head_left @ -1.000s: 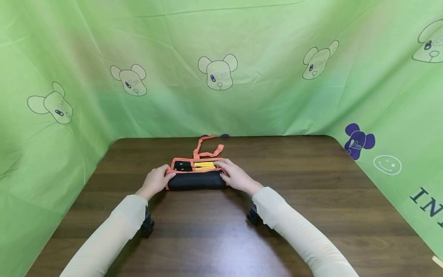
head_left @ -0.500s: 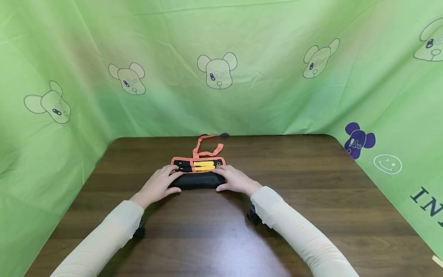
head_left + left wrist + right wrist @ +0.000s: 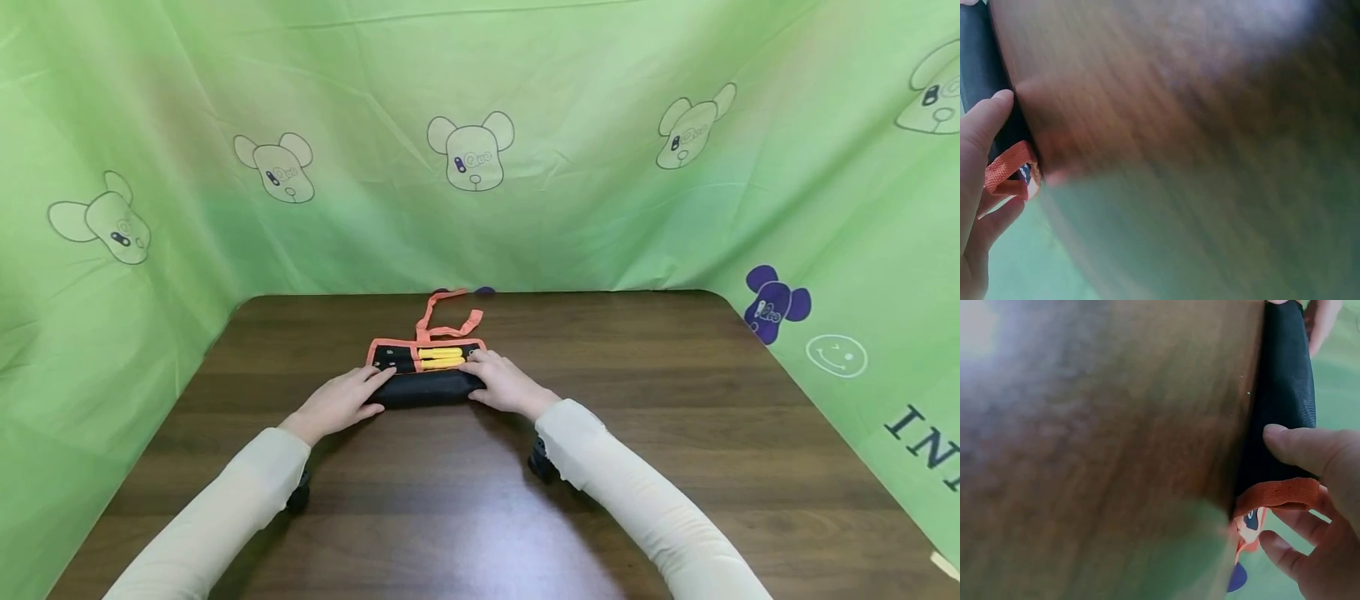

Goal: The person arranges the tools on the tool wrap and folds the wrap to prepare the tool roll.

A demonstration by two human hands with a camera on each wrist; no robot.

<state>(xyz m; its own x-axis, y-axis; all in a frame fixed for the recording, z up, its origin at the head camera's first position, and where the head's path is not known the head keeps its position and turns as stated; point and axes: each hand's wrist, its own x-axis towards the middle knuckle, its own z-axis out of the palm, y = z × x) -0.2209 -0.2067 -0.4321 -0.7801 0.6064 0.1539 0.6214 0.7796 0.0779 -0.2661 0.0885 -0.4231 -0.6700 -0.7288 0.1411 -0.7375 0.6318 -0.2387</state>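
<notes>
A black tool roll (image 3: 427,388) with orange edging lies partly rolled up on the table, its thick rolled part nearest me. Two yellow-handled tools (image 3: 441,353) show in the flat part beyond, beside dark pockets with small white marks. My left hand (image 3: 337,402) grips the left end of the roll, fingers over the top and thumb along the near side. At the other end my right hand (image 3: 508,385) holds it in the same way. Both wrist views show a thumb pressed on the black fabric (image 3: 1282,381) close to the orange-trimmed end. What is inside the roll is hidden.
Beyond the roll an orange tie strap (image 3: 450,332) lies loosely curved toward the table's back edge. A green printed curtain (image 3: 480,233) hangs around the brown wooden table (image 3: 465,500). A small pale object (image 3: 945,565) is at the right edge.
My left hand has shifted from the roll's left edge further over it. Both thumbs have moved from the top to the near side. The roll itself has barely moved.
</notes>
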